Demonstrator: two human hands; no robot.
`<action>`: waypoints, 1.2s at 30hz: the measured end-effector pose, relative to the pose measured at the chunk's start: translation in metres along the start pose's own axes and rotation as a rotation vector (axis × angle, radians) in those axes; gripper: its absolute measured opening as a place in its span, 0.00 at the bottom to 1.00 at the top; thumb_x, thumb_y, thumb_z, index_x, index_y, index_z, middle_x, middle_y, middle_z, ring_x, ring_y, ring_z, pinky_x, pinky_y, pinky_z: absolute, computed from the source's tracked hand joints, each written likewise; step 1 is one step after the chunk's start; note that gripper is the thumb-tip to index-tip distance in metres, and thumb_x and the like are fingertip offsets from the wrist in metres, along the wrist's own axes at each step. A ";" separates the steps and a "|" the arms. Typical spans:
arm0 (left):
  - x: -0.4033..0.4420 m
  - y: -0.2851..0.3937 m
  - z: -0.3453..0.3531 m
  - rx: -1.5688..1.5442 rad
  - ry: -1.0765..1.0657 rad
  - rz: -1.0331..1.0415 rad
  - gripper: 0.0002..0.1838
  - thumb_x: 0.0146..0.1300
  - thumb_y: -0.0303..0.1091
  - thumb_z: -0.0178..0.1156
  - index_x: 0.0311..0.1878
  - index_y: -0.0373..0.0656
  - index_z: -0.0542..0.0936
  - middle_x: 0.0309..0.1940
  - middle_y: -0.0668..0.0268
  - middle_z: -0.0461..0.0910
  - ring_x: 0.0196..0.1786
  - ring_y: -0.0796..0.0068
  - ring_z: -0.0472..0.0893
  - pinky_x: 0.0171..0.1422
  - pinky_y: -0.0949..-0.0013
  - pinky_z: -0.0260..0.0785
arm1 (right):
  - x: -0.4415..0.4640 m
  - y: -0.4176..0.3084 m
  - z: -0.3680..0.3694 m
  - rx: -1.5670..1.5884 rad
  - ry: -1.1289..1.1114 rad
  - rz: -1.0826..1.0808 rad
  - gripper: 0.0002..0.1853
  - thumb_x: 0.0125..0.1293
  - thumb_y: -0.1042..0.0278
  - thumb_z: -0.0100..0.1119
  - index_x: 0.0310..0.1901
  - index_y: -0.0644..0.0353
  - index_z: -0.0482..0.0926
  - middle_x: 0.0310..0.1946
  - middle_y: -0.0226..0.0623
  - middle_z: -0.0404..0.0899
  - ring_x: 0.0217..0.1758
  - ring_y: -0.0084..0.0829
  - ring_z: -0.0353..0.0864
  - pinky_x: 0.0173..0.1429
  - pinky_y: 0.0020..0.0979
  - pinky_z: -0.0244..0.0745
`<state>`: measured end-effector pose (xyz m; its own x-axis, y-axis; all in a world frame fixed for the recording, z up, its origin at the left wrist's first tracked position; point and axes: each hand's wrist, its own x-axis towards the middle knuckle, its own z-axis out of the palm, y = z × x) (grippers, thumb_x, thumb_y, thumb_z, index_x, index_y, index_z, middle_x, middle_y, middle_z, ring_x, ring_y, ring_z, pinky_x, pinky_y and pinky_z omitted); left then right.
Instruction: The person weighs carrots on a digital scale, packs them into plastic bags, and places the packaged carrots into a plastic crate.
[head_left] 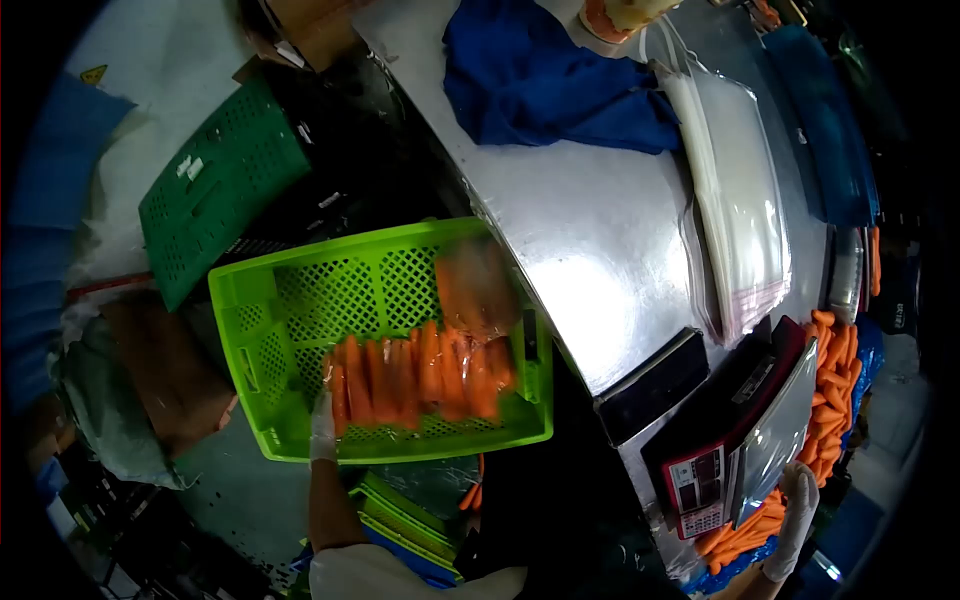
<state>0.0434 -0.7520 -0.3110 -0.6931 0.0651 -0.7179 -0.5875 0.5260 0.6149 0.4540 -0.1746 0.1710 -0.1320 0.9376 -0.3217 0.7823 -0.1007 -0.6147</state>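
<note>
Left hand (322, 428) meets bagged carrots (405, 383), its grip too blurred to tell.

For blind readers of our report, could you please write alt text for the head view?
A gloved left hand is beside bagged carrots in a green crate; the gloved right hand is near a scale and loose carrots.

Beyond the left hand (322, 430), a dark green crate (225, 185) is leftward and a crumpled blue cloth (550, 90) rightward.
</note>
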 end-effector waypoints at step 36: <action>-0.220 0.500 0.425 0.416 -0.697 1.650 0.08 0.50 0.28 0.65 0.34 0.41 0.79 0.36 0.60 0.78 0.40 0.59 0.75 0.45 0.65 0.68 | -0.136 0.119 -0.011 0.450 0.595 0.154 0.11 0.63 0.75 0.51 0.43 0.69 0.79 0.35 0.32 0.79 0.37 0.22 0.75 0.45 0.22 0.69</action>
<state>0.0795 -0.1429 0.0156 -0.0459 0.9129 0.4056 0.6351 -0.2868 0.7172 0.5722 -0.3106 0.1498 0.4088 0.9104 -0.0637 0.4246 -0.2514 -0.8698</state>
